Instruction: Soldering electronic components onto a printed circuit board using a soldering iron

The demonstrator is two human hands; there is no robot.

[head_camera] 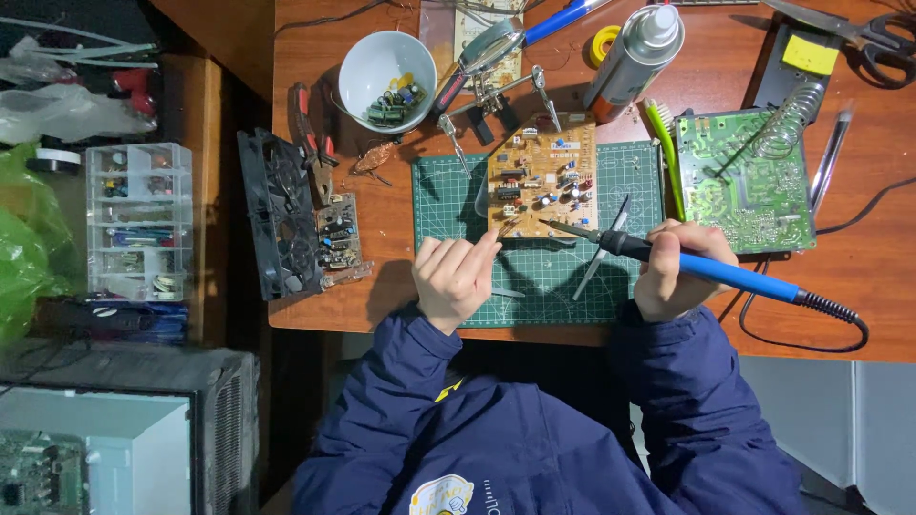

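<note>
On the green cutting mat (563,267), your right hand (679,270) grips the blue-handled soldering iron (706,270), tip at the tan circuit board's (542,179) lower edge; left hand (456,278) pinches thin solder, I judge. Keep both hands steady.

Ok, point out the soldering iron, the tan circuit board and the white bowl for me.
soldering iron (725,275): head view, on its blue handle.
tan circuit board (542,179): head view, middle of its component side.
white bowl (374,65): head view, bare inner wall.

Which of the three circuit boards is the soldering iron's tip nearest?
The tan board on the green mat; the green board and small board lie off to either side.
</note>
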